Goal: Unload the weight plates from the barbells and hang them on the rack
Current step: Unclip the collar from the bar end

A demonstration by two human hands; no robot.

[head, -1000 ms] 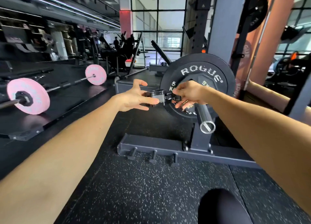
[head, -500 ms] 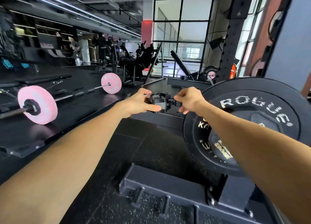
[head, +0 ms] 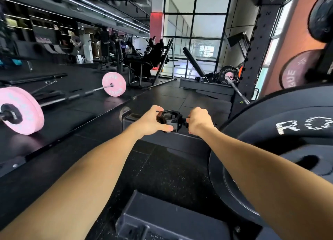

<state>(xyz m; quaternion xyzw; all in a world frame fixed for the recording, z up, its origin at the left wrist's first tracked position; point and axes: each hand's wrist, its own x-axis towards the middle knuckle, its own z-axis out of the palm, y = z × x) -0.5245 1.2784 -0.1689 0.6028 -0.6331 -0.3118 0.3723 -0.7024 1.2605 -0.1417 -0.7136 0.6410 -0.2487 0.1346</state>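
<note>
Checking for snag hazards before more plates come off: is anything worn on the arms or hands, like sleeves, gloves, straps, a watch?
Nothing worn shows. Both forearms are bare as far as the frame reaches, with no sleeve edge in view. The left hand and the right hand have no gloves, wraps or straps, and no watch or band sits at either wrist. Any rings are not visible from this angle.

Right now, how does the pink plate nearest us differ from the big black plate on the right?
The pink plate sits on a barbell lying on the floor platform at left; the black plate stands close at right, partly behind the right forearm. The black plate carries large white lettering; the pink plate's lettering is pale and faint. Both stand upright; neither hand touches either.
</note>
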